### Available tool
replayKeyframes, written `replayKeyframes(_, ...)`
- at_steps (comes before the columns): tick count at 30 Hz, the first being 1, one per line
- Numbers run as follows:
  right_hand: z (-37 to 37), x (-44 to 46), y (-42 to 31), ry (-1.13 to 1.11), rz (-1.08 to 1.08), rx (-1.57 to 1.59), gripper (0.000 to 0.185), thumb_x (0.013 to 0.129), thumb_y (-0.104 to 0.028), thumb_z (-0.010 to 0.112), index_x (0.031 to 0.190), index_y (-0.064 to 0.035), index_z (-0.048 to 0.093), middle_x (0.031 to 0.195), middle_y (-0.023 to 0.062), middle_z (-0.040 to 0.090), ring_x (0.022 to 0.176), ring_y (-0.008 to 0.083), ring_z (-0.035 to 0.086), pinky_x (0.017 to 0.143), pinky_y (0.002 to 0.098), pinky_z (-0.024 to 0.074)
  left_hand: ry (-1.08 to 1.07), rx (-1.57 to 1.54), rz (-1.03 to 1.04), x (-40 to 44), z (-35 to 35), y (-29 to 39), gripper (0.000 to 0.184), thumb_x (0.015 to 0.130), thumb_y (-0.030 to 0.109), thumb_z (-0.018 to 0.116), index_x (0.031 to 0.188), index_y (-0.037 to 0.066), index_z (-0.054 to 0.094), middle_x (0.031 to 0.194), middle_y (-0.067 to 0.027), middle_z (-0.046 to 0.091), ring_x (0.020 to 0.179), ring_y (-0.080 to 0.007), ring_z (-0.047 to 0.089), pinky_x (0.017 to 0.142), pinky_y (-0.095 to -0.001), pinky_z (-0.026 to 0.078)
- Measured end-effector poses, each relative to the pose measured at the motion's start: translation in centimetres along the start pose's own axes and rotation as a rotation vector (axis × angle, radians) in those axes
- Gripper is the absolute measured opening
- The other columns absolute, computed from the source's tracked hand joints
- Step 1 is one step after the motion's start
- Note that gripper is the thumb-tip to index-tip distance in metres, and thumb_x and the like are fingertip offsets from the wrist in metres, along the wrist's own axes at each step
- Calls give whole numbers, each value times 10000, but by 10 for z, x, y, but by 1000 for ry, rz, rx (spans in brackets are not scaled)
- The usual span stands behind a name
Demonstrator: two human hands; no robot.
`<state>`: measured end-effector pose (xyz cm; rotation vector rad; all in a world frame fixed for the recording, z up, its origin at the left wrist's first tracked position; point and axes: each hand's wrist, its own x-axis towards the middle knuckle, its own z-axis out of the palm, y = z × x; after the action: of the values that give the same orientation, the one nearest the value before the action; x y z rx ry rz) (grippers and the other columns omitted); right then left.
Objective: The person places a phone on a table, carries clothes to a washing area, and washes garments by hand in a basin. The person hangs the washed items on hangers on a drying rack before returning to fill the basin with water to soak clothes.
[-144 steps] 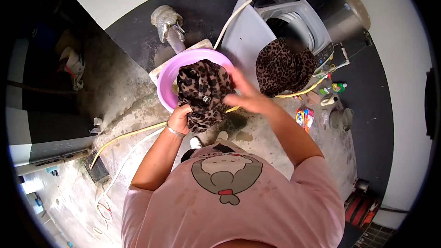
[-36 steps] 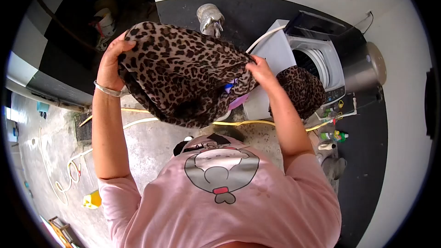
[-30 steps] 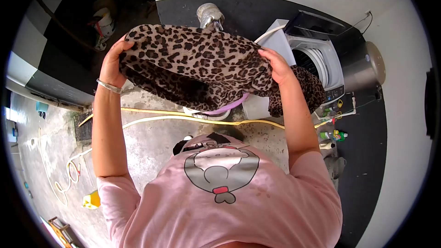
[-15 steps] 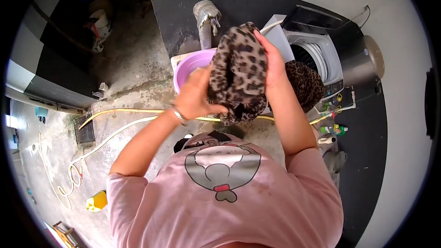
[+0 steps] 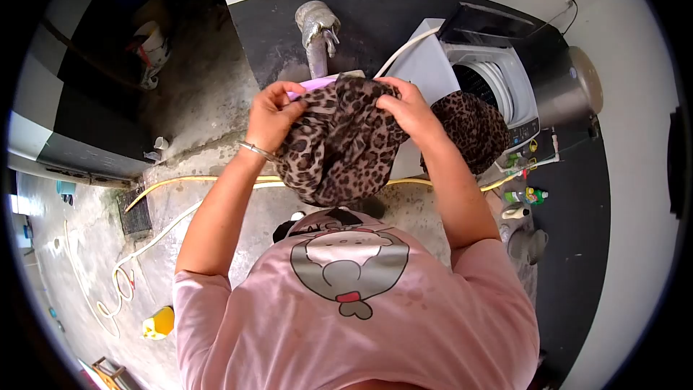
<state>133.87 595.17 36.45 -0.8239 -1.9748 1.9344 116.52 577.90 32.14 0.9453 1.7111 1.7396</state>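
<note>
Between my two hands hangs a leopard-print cloth [image 5: 346, 144], partly spread out and creased. My left hand [image 5: 274, 115] pinches its upper left edge, and a bracelet sits on that wrist. The upper right edge is gripped by my right hand [image 5: 410, 107], thumb on the near side. Behind the cloth a purple basin [image 5: 316, 84] shows only a bit of its rim; its inside is hidden. To the right of my right hand lies a second leopard-print item [image 5: 471, 131], rounded in outline, close to the washing machine [image 5: 525, 97].
The washing machine's lid [image 5: 485, 25] is up. A pipe wrapped in grey material [image 5: 317, 32] rises behind the basin. A yellow hose [image 5: 191, 179] runs across the concrete floor. Several bottles [image 5: 527, 196] stand along the right wall, and a yellow jug [image 5: 159, 323] is at lower left.
The bunched cloth has been opened out wider and lowered, now covering most of the basin. My left hand has moved up to its top edge; my right hand has shifted slightly left and down.
</note>
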Motion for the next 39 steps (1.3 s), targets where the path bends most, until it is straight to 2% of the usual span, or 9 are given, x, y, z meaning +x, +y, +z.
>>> replayKeyframes(9, -15, 0, -7, 322, -147, -756, 253, 773, -216, 515, 874, -6, 612, 602, 153, 531, 637, 247, 557, 653, 339, 433, 92, 272, 47, 6, -28, 8, 121, 797, 75, 649, 902, 19, 626, 566, 118, 383, 519, 8, 290, 469, -166, 231)
replayKeyframes(13, 15, 1, -7, -50, -8, 85, 275, 857, -218, 503, 881, 27, 626, 743, 53, 628, 692, 132, 572, 663, 268, 440, 164, 529, 551, 2, -2, 21, 312, 711, 175, 735, 946, 12, 611, 638, 3, 543, 591, -99, 494, 532, -270, 390)
replayKeyframes(15, 33, 0, -16, -146, 18, 253, 253, 866, -204, 519, 895, 24, 624, 798, 27, 624, 698, 87, 565, 655, 228, 442, -10, 346, 265, -14, 33, 27, 275, 672, 192, 719, 870, 25, 626, 751, -114, 622, 676, -265, 591, 635, -359, 460)
replayKeyframes(18, 31, 5, -24, -171, 69, 304, 223, 824, -206, 562, 867, 5, 619, 817, 39, 627, 707, 97, 578, 655, 227, 448, -155, 628, 127, -10, 37, 20, 268, 629, 136, 645, 882, 53, 613, 901, -133, 616, 824, -323, 580, 688, -392, 467)
replayKeyframes(21, 21, -5, -43, -49, 64, 308, 200, 714, -165, 622, 837, -7, 622, 759, 31, 614, 665, 110, 576, 634, 238, 453, 95, 771, 309, -1, 23, -1, 256, 629, 125, 646, 871, 55, 605, 804, -131, 592, 759, -332, 579, 669, -391, 466)
replayKeyframes(30, -13, -15, -41, -116, 1, 625, 376, 650, -97, 565, 1005, 27, 577, 892, 109, 634, 773, 186, 617, 753, 296, 498, 164, 981, 319, 8, -6, -27, 351, 550, 62, 670, 892, 82, 593, 881, -82, 570, 819, -312, 566, 674, -388, 468)
replayKeyframes(33, -26, -4, -29, -37, -114, 456, 326, 662, -111, 561, 960, 15, 593, 878, 104, 636, 746, 183, 611, 707, 290, 488, 30, 854, 231, 9, -12, -20, 317, 598, 42, 710, 892, 41, 593, 826, -71, 606, 746, -205, 593, 666, -314, 474)
replayKeyframes(37, -44, 5, -23, 487, -226, -978, 257, 753, -196, 537, 894, 4, 615, 835, 52, 611, 776, 269, 583, 715, 362, 452, -257, 42, -127, 9, -25, -20, 259, 699, 112, 754, 860, -14, 595, 779, 0, 625, 699, -75, 534, 674, -220, 447)
replayKeyframes(39, -49, 7, -3, 633, -409, -1061, 277, 768, -229, 526, 909, -7, 611, 918, 90, 581, 868, 325, 545, 762, 385, 440, -321, -90, -207, 6, -29, -4, 249, 707, 110, 749, 865, -8, 597, 781, 22, 616, 691, -77, 537, 662, -216, 446)
